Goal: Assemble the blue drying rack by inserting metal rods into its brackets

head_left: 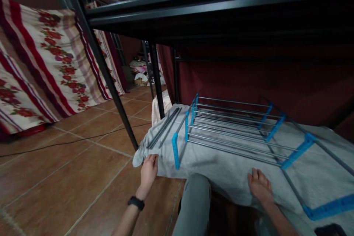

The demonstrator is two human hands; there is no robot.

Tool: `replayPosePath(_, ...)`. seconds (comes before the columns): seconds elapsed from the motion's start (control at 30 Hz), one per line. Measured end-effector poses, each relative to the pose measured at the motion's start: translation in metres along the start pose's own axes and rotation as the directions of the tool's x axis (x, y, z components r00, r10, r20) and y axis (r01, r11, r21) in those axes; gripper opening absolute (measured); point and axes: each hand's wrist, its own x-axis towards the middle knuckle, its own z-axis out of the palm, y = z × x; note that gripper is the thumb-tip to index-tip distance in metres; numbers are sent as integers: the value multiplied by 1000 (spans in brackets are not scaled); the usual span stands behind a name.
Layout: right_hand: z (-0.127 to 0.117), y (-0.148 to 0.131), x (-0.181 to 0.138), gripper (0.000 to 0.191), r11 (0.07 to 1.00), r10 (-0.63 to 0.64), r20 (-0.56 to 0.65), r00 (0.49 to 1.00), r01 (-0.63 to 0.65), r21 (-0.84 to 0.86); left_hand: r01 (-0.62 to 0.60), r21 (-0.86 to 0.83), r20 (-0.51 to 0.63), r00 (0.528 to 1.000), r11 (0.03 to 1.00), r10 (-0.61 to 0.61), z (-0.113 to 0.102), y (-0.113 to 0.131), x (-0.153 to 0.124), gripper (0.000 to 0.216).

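Note:
My left hand is at the bed's front left edge, just below the near ends of several loose grey rods. Its fingers are curled together; whatever they hold, if anything, is hidden. My right hand lies on the grey sheet with fingers apart and nothing in it. Between and beyond the hands stands a partly assembled rack of thin metal rods joined by blue plastic pieces. One blue end piece is nearest my left hand. Another blue piece lies to the right of my right hand.
A black metal bunk frame spans overhead, with a post at the left. My knee is between my hands. A dark cable crosses the tiled floor. A floral cloth hangs at the left.

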Motion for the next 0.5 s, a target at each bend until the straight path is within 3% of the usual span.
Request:
replayPosePath(0.13, 5, -1, 2, 60, 1000, 16, 0, 1000, -16, 21, 34, 57, 46, 998, 998, -36, 14, -6, 58, 29)
replayPosePath(0.23, 3, 0, 3, 56, 1000, 24, 39, 999, -25, 16, 69, 60, 49, 996, 996, -72, 32, -3, 86, 24)
replayPosePath(0.37, -3, -1, -1, 49, 997, -71, 90, 993, 71, 7, 126, 70, 65, 989, 990, -130, 52, -1, 106, 6)
replayPosePath(0.5, -16, -8, -5, 48, 996, -94, 106, 990, 92, 18, 144, 99, 70, 986, 985, -152, 58, -2, 117, 5)
